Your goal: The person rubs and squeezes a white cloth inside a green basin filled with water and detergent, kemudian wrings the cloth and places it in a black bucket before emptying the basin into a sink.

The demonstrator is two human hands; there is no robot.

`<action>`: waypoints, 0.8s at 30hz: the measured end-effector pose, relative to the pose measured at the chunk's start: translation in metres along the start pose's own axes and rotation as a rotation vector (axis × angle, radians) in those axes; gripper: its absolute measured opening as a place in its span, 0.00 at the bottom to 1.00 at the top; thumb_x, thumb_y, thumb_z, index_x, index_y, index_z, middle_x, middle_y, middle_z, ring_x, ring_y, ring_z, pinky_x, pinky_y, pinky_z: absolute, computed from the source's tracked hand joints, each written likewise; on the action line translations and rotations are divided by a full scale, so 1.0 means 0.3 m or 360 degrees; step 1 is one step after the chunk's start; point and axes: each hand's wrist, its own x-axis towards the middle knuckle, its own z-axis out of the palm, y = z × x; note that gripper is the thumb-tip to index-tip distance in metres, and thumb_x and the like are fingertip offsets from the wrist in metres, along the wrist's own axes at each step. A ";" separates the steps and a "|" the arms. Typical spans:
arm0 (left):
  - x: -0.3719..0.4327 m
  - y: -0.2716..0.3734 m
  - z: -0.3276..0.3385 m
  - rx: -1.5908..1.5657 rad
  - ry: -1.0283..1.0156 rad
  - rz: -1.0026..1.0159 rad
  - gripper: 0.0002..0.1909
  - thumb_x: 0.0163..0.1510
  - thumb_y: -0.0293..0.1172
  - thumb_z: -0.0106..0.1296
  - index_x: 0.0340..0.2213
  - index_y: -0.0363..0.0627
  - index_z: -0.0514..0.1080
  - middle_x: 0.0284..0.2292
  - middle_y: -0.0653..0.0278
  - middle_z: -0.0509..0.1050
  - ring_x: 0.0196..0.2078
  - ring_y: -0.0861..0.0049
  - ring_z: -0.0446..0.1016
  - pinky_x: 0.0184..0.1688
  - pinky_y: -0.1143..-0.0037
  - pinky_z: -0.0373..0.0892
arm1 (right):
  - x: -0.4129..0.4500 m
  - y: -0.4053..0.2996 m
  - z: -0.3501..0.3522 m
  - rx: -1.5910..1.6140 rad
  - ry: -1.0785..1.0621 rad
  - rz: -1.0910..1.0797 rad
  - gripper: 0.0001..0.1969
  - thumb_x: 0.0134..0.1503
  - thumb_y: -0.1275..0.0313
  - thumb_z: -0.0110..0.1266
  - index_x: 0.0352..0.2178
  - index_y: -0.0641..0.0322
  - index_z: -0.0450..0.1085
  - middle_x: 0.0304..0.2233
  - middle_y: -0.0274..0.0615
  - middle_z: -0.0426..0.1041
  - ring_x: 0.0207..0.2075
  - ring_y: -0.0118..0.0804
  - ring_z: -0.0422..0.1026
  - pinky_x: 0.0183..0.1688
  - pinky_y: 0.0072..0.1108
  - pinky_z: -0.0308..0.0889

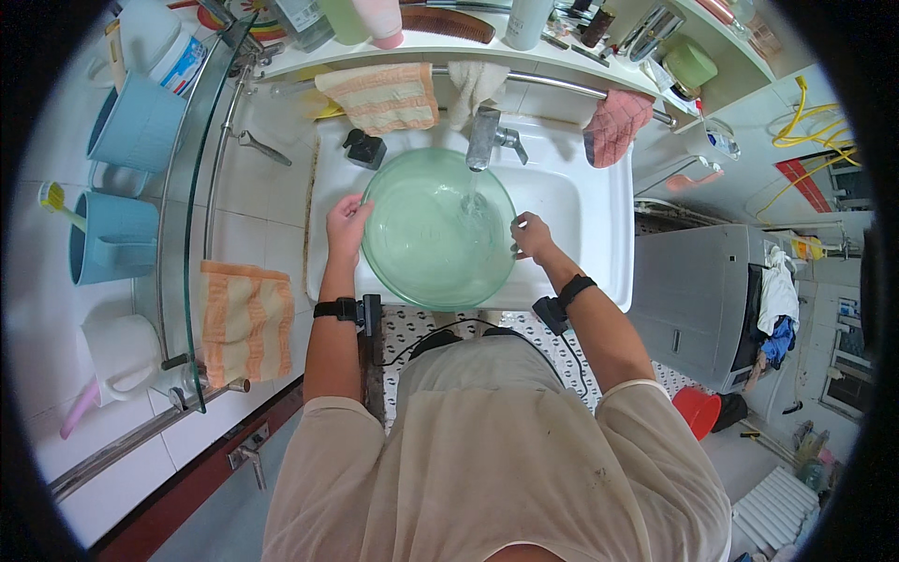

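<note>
A green translucent plastic basin (428, 239) sits over the white sink (604, 232), beneath the chrome faucet (482, 140). Water runs from the spout into the basin and ripples where it lands. My left hand (348, 221) grips the basin's left rim, thumb at the edge. On the opposite side, my right hand (531, 235) holds the right rim between thumb and fingers. Both wrists carry black straps with small devices. A black pump bottle (365, 149) stands on the sink's back left corner, close to the basin.
Striped towels (379, 97) and a pink cloth (617, 126) hang from a rail behind the sink. Above it, a shelf holds bottles and a brown comb (449, 25). Blue cups (116, 239) occupy the glass shelf at left. A grey washing machine (688, 302) stands at right, near a red bucket (697, 413).
</note>
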 end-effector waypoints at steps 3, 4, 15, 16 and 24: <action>-0.019 0.059 0.005 -0.0026 -0.0047 0.0195 0.17 0.51 0.24 0.60 0.43 0.33 0.73 0.28 0.73 0.71 0.29 0.88 0.67 0.33 0.84 0.64 | 0.028 0.028 0.024 0.0050 0.0077 -0.0194 0.11 0.58 0.73 0.50 0.40 0.70 0.64 0.32 0.52 0.76 0.28 0.42 0.79 0.25 0.30 0.77; -0.022 0.060 0.001 -0.0023 -0.0050 0.0265 0.16 0.52 0.23 0.60 0.43 0.34 0.74 0.27 0.74 0.70 0.28 0.89 0.66 0.33 0.85 0.63 | 0.029 0.026 0.030 0.0048 0.0071 -0.0196 0.11 0.58 0.73 0.50 0.40 0.70 0.64 0.32 0.52 0.76 0.28 0.42 0.79 0.25 0.30 0.77; 0.000 -0.227 0.040 -0.0114 0.0317 -0.0134 0.20 0.52 0.30 0.62 0.46 0.36 0.74 0.29 0.70 0.72 0.28 0.85 0.67 0.31 0.83 0.64 | -0.107 -0.155 -0.080 -0.0385 0.0743 -0.1090 0.11 0.54 0.72 0.57 0.37 0.69 0.69 0.25 0.53 0.73 0.27 0.52 0.72 0.35 0.37 0.69; -0.004 -0.243 0.048 -0.0100 0.0295 -0.0306 0.21 0.51 0.31 0.62 0.47 0.36 0.74 0.29 0.69 0.73 0.28 0.84 0.68 0.31 0.82 0.65 | -0.110 -0.158 -0.090 -0.0389 0.0753 -0.1083 0.11 0.54 0.72 0.57 0.37 0.69 0.69 0.25 0.53 0.73 0.27 0.52 0.72 0.35 0.37 0.69; -0.010 -0.233 0.062 0.0089 0.0156 -0.0467 0.20 0.51 0.31 0.62 0.44 0.34 0.75 0.31 0.67 0.75 0.31 0.82 0.70 0.34 0.80 0.66 | -0.006 -0.030 -0.121 -0.0533 0.0425 -0.0308 0.17 0.53 0.63 0.54 0.35 0.69 0.76 0.31 0.59 0.77 0.36 0.55 0.77 0.43 0.35 0.72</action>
